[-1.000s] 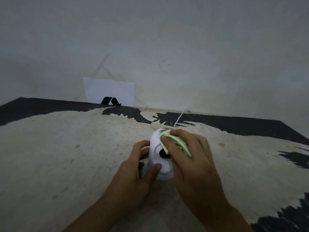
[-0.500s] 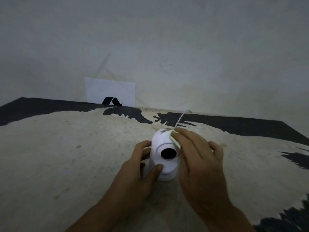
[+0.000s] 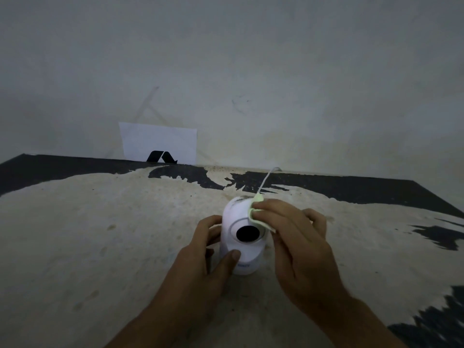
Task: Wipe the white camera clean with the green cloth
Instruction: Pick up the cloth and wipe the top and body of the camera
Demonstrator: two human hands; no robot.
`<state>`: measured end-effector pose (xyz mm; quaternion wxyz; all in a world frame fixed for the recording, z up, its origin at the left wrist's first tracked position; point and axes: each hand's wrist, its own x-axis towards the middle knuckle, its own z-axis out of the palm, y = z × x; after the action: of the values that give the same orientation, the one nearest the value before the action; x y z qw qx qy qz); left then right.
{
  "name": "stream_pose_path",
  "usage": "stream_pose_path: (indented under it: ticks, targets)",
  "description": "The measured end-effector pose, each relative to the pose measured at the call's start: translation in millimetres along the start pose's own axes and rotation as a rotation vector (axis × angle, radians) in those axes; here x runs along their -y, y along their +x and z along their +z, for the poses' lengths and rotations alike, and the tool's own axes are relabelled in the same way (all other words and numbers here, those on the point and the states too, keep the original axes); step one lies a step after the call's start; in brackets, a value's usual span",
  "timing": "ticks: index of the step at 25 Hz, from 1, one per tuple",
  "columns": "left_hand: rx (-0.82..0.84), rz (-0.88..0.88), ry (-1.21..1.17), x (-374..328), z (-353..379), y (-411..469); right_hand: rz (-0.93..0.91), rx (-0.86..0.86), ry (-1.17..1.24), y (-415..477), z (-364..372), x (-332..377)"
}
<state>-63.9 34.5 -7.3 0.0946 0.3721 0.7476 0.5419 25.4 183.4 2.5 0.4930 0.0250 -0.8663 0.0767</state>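
Note:
The white camera (image 3: 238, 217) stands upright on the worn table (image 3: 100, 234), its round black lens facing me. My left hand (image 3: 200, 262) wraps around its left side and base, thumb pressed on the front below the lens. My right hand (image 3: 298, 244) presses the folded pale green cloth (image 3: 256, 217) against the camera's upper right side, beside the lens. Most of the cloth is hidden under my fingers. A thin white cable (image 3: 266, 179) runs from behind the camera toward the wall.
A white card (image 3: 158, 139) with a black logo leans against the grey wall at the table's back edge. The tabletop is beige with black patches along the back and at the right.
My right hand slid the cloth off the lens to the camera's upper right side, uncovering the lens. The left hand has kept its hold on the camera.

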Motion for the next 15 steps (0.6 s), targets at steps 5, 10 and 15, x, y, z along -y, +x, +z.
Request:
stream_pose_path:
  ticks: [5, 10, 15]
  targets:
    - [-0.003, -0.008, -0.016, 3.0, -0.4, -0.1, 0.309, 0.089, 0.322, 16.0, 5.6, -22.1]
    - [-0.003, -0.033, -0.054, 4.2, -1.3, 0.9, 0.321, 0.080, 0.495, 18.4, 7.4, -15.7]
    - [-0.010, -0.032, -0.041, 4.3, -0.6, 1.8, 0.388, 0.078, 0.494, 16.9, 13.2, -21.3]
